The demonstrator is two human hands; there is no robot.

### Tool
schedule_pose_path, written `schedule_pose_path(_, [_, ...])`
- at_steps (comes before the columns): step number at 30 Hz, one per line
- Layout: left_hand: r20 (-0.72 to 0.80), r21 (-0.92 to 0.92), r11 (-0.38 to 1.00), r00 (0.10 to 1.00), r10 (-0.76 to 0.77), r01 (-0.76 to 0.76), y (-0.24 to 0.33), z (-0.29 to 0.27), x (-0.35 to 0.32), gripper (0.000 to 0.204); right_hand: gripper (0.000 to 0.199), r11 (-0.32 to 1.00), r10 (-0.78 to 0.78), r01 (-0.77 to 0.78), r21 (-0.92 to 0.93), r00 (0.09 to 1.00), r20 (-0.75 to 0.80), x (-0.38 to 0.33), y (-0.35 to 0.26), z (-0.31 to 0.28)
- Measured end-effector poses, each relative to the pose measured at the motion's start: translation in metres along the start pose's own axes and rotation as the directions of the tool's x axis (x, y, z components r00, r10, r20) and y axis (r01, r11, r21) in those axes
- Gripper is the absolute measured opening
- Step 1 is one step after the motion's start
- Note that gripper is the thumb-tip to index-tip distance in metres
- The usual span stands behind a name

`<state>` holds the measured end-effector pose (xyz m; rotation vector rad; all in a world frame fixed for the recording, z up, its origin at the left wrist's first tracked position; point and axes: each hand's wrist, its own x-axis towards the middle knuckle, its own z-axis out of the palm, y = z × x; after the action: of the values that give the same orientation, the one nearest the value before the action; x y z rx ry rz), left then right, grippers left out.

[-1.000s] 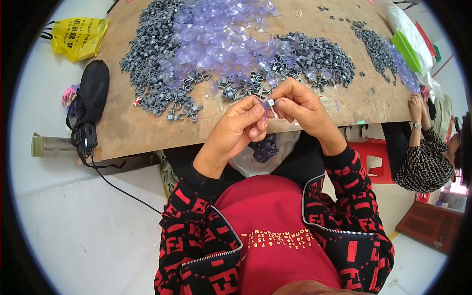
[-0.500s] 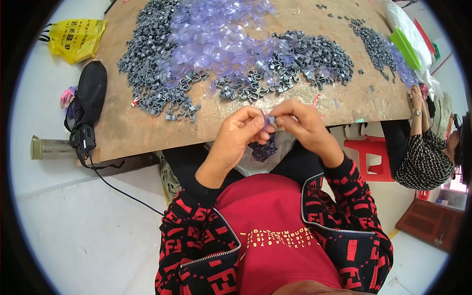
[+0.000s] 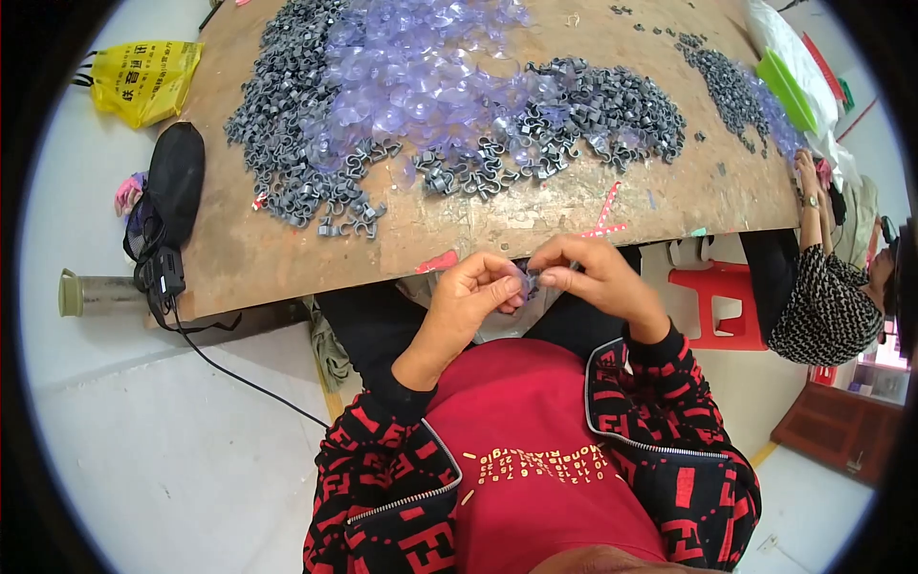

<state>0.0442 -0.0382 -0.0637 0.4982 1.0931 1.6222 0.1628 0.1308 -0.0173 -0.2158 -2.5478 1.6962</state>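
Observation:
My left hand (image 3: 480, 297) pinches a clear purple suction cup (image 3: 524, 284) just off the table's near edge, above my lap. Fingertips of my right hand (image 3: 601, 275) close on a small grey plastic clip (image 3: 535, 278) against the cup; the fingers partly cover both pieces. Beyond my hands, a large heap of purple suction cups (image 3: 411, 77) lies on the table. Grey clips (image 3: 282, 124) are piled to its left, and more grey clips (image 3: 612, 110) to its right. A pale bag on my lap is mostly hidden behind my hands.
The worn wooden table (image 3: 287, 273) carries red scraps (image 3: 440, 261) near its front edge. At left are a yellow bag (image 3: 145, 81), a black case (image 3: 175, 177) with a cable, and a bottle (image 3: 105, 294). A red stool (image 3: 717, 301) and another person (image 3: 827, 306) are at right.
Both hands have moved down toward my lap, off the table edge, with the cup and clip still between the fingers. Red scraps at the edge now show.

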Motion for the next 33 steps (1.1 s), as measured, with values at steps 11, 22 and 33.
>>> schedule_pose_path(11, [0.189, 0.809, 0.510, 0.951, 0.245, -0.292, -0.017, -0.001, -0.002, 0.018, 0.015, 0.856, -0.241, 0.026, -0.516, 0.903, -0.356, 0.057, 0.031, -0.032])
schedule_pose_path(22, [0.332, 0.924, -0.085, 0.671, 0.663, -0.374, 0.050, 0.001, 0.091, 0.012, 0.018, 0.939, -0.138, -0.041, -0.341, 0.865, -0.483, 0.044, 0.049, -0.018])
schedule_pose_path(33, [0.387, 0.920, -0.315, 0.660, 0.644, -0.231, 0.041, -0.005, 0.132, 0.010, 0.017, 0.997, -0.036, 0.066, 0.030, 0.809, -0.587, 0.045, 0.058, -0.018])
